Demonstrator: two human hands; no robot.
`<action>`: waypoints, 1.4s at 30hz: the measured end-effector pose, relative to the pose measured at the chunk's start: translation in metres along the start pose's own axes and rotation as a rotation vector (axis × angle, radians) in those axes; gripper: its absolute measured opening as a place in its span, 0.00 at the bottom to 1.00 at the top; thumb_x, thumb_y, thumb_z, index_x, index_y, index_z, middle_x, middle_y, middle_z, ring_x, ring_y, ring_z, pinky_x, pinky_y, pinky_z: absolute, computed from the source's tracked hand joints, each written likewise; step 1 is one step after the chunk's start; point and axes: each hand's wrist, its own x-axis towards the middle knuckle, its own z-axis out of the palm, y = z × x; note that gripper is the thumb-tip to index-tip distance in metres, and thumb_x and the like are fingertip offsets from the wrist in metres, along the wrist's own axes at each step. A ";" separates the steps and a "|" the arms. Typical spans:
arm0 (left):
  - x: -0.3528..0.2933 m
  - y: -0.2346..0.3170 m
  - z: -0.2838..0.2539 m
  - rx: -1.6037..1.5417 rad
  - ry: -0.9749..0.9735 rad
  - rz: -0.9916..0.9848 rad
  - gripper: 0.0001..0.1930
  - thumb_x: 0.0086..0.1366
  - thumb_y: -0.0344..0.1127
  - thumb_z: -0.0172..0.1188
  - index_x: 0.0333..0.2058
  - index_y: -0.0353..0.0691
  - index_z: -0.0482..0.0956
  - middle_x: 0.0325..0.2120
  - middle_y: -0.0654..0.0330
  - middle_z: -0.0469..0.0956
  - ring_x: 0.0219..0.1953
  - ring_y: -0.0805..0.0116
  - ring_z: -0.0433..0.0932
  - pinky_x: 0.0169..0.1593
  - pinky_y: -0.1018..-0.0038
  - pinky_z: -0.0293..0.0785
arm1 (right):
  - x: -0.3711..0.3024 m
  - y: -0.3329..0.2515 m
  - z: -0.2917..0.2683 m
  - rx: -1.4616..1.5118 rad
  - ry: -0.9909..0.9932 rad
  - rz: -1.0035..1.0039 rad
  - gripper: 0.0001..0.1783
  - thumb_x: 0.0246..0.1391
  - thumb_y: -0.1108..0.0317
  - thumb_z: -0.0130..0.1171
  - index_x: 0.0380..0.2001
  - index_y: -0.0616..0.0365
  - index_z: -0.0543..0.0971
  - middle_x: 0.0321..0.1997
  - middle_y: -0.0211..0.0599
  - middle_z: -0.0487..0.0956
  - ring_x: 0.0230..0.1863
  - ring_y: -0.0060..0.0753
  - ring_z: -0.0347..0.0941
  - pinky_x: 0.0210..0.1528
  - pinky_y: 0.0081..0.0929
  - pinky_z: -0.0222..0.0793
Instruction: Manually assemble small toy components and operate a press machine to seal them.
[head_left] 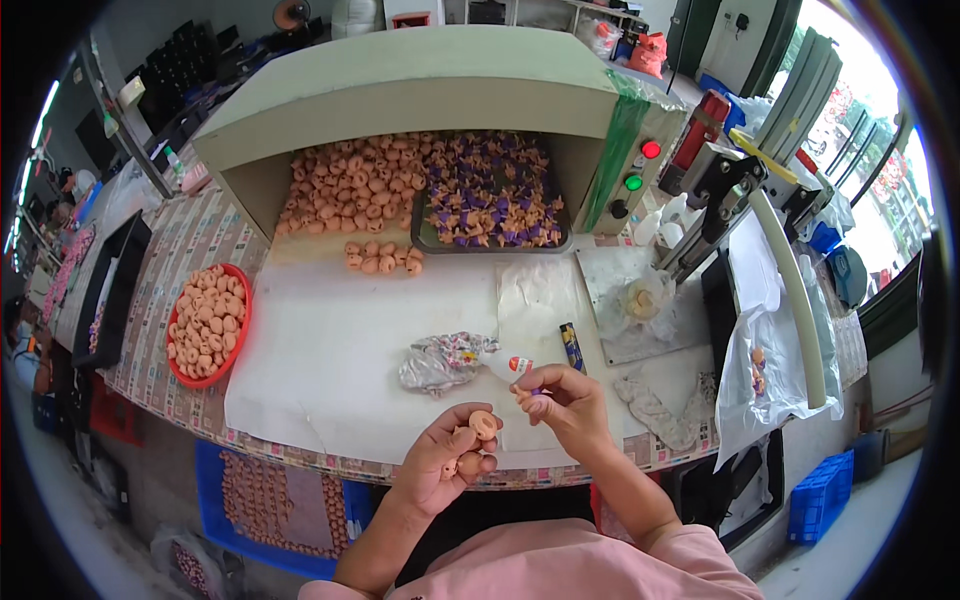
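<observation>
In my left hand (pixel 430 470) are a couple of small peach-coloured doll heads, one head (pixel 483 425) held up between thumb and fingers. My right hand (pixel 572 408) pinches a tiny peach-and-purple doll body (pixel 527 393) just to the right of that head, apart from it. Beyond the hands lies a crinkled silver wrapped bundle (pixel 438 362), with a white piece bearing a red mark (pixel 515 366) at its right end. A dark printed tube (pixel 571 347) rests farther right. Loose heads (pixel 385 262) sit in front of a larger pile of heads (pixel 350 190).
A pale hood (pixel 420 95) with red and green lights covers the pile and a dark tray (pixel 424 243) of purple-and-peach bodies. At left stands a red basin (pixel 246 325) of heads. A metal press (pixel 705 215) stands right; a blue tray (pixel 212 500) sits below the table edge.
</observation>
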 end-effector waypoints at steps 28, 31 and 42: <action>0.026 -0.032 -0.021 0.301 0.141 -0.065 0.18 0.54 0.37 0.70 0.40 0.35 0.77 0.32 0.59 0.80 0.28 0.76 0.77 0.33 0.79 0.79 | -0.020 0.006 -0.036 -0.320 -0.225 -0.196 0.22 0.33 0.91 0.62 0.34 0.59 0.85 0.37 0.40 0.83 0.37 0.31 0.79 0.36 0.23 0.78; 0.029 -0.037 -0.014 0.334 0.212 -0.047 0.17 0.54 0.34 0.71 0.40 0.35 0.78 0.32 0.60 0.80 0.26 0.77 0.75 0.31 0.82 0.75 | -0.019 0.013 -0.041 -0.361 -0.206 -0.209 0.21 0.34 0.91 0.63 0.34 0.60 0.85 0.36 0.40 0.83 0.37 0.31 0.79 0.36 0.23 0.77; 0.034 -0.035 -0.006 0.235 0.154 -0.155 0.15 0.62 0.33 0.62 0.46 0.37 0.74 0.36 0.59 0.78 0.27 0.77 0.75 0.31 0.79 0.73 | -0.019 -0.032 -0.075 -0.776 0.170 -0.470 0.12 0.47 0.78 0.64 0.38 0.62 0.82 0.41 0.40 0.83 0.41 0.32 0.78 0.43 0.28 0.73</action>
